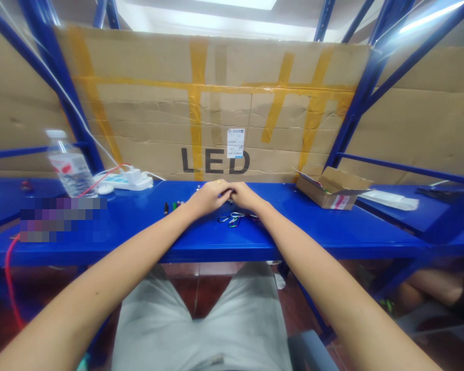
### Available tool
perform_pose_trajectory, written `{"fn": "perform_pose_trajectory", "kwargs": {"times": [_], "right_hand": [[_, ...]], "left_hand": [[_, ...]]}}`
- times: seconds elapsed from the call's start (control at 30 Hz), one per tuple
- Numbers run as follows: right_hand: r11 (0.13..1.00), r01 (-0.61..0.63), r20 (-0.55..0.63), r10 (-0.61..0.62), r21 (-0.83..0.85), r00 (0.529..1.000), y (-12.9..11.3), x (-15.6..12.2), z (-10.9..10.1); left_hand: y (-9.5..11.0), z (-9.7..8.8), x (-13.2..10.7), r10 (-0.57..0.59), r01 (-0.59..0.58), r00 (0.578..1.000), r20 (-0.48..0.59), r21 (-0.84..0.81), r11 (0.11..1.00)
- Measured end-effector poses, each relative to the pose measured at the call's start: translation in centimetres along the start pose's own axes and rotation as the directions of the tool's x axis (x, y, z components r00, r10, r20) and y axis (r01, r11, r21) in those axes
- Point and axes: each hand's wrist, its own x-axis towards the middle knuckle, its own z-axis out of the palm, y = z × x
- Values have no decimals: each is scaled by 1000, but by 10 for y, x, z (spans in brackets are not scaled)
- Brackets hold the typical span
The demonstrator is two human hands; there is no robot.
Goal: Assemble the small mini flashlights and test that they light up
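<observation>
Both my arms reach forward over the blue shelf (332, 232). My left hand (209, 197) and my right hand (243, 196) meet at the middle, fingers curled and pinched together on a small item too tiny to name. A ring shows on my left hand. Just below the hands lies a small heap of coloured carabiner clips (234, 219) on the shelf. A few small dark and green parts (172, 206) lie to the left of my left hand.
A plastic water bottle (69, 165) and a white power strip (126, 180) with red cable stand at the left. An open cardboard box (332, 188) sits at the right. A taped cardboard sheet marked LED (216, 103) backs the shelf. Another person's leg (433, 288) shows lower right.
</observation>
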Motion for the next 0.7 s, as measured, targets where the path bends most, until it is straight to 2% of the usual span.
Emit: {"fn": "perform_pose_trajectory", "kwargs": {"times": [0.3, 0.53, 0.7], "right_hand": [[1000, 3, 8, -3, -27, 1000, 0, 1, 0], [999, 20, -25, -21, -49, 999, 6, 1, 1], [996, -32, -11, 31, -82, 999, 9, 2, 2]], "left_hand": [[-2, 1, 0, -12, 12, 1000, 10, -22, 1000], [0, -2, 0, 3, -4, 1000, -23, -34, 999], [-1, -2, -1, 48, -49, 998, 28, 12, 999]]}}
